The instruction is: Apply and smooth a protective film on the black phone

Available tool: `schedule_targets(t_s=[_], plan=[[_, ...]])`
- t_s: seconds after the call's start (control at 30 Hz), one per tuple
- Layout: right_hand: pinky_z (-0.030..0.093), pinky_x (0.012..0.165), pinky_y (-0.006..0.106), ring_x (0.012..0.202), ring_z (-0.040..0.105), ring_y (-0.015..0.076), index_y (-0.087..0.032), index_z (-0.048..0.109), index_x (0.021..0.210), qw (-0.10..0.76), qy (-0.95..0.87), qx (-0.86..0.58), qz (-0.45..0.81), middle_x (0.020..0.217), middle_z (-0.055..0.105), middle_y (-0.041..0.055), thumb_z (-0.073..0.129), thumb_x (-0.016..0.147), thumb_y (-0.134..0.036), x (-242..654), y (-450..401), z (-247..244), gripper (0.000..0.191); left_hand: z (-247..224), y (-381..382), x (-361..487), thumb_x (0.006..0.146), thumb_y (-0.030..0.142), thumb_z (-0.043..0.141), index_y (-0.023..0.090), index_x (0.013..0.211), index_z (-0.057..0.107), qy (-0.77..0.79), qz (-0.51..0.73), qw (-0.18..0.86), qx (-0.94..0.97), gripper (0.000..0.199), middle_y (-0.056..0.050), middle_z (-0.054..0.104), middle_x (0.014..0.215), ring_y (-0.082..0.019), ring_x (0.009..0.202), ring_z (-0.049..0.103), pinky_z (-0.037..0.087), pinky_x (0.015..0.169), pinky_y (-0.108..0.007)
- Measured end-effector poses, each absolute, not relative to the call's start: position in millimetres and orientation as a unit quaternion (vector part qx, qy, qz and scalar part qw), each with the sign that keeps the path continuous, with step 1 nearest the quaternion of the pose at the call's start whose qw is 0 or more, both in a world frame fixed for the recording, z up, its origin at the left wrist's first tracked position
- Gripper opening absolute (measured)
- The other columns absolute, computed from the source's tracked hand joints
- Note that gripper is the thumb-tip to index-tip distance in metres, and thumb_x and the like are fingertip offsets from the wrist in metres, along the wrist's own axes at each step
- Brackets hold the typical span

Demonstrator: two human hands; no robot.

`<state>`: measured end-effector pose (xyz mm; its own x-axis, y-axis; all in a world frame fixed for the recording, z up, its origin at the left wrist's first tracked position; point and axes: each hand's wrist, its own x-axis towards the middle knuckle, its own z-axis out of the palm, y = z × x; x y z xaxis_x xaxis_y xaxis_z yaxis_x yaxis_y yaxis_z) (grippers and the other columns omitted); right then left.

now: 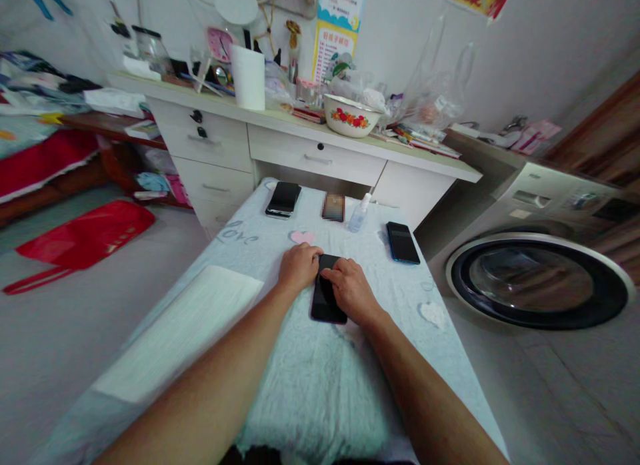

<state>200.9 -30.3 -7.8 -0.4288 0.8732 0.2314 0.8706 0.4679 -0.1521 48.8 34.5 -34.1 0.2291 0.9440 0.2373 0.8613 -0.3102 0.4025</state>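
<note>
A black phone [327,300] lies flat on the light blue cloth of the table [300,398], between my two hands. My left hand [299,266] is closed at the phone's upper left edge, its fingers curled; what they hold, if anything, is hidden. Over the phone's upper right part rests my right hand [351,290], fingers bent and thumb on the dark screen. Beyond them are a stack of dark phones [283,198], a small brown-framed card-like item [333,208] and a clear spray bottle [359,214]. Another phone in a blue case [403,243] lies to the right.
A folded white cloth [185,328] lies left of my left forearm. Behind the table stands a white desk [285,142] with a flowered bowl [351,116] and a paper roll [249,78]. To the right is a washing machine [535,278]; a red bag [87,235] is on the floor.
</note>
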Motion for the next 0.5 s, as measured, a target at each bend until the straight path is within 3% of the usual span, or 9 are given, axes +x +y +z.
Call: schedule_targets(t_s=[0.2,0.5], plan=[[0.029,0.077,0.03,0.086,0.042,0.0181,-0.025,0.07,0.105,0.143,-0.864,-0.483,0.026,0.093,0.054,0.0051,0.046,0.092,-0.015,200.0,-33.2,-5.8,0.029,-35.3,34.5,48.8,0.084,0.017,0.046,0.028,0.101,0.071,0.578,0.228,0.087,0.779,0.032,-0.003,0.067,0.096,-0.019,0.093,0.061,0.045,0.081,-0.028],[0.03,0.079,0.032,0.089,0.044,0.0205,-0.03,0.065,0.12,0.12,-0.81,-0.573,-0.007,0.097,0.056,0.0073,0.044,0.094,-0.018,208.2,-23.6,-11.3,0.035,-37.0,34.8,47.6,0.087,0.019,0.044,0.027,0.102,0.07,0.574,0.229,0.095,0.78,0.031,-0.003,0.067,0.098,-0.018,0.094,0.06,0.044,0.084,-0.028]])
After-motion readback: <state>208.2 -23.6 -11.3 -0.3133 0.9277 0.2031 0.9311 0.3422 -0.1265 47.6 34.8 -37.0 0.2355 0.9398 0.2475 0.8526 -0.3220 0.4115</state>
